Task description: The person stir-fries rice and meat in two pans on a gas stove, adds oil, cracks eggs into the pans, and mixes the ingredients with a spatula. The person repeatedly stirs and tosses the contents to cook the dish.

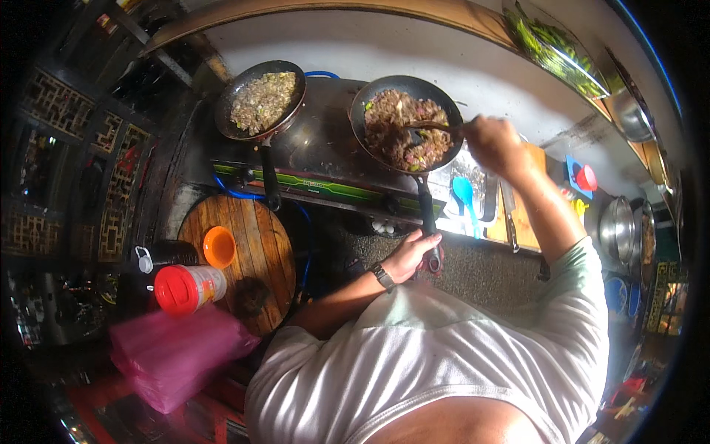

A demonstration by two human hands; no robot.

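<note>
My left hand (413,256) is closed around the black handle of the right frying pan (359,136), which sits on a two-burner gas stove (327,139). Inside that pan is a browned, chopped mixture (402,125) with green and purplish bits. From the right, my right hand (491,139) grips a brown spatula or spoon (438,126), its far end down in the mixture. A second frying pan (222,114) stands on the left burner, holding a paler chopped mixture (265,102) with green bits; neither hand touches it.
Right of the stove lie a metal tray with a blue spoon (463,191) and a cutting board (532,194) with a knife (509,213). At left, a round wooden table (266,233) bears an orange bowl (219,247), near a red-lidded jar (176,289) and pink plastic bags (177,349). Green vegetables (560,53) rest on the shelf.
</note>
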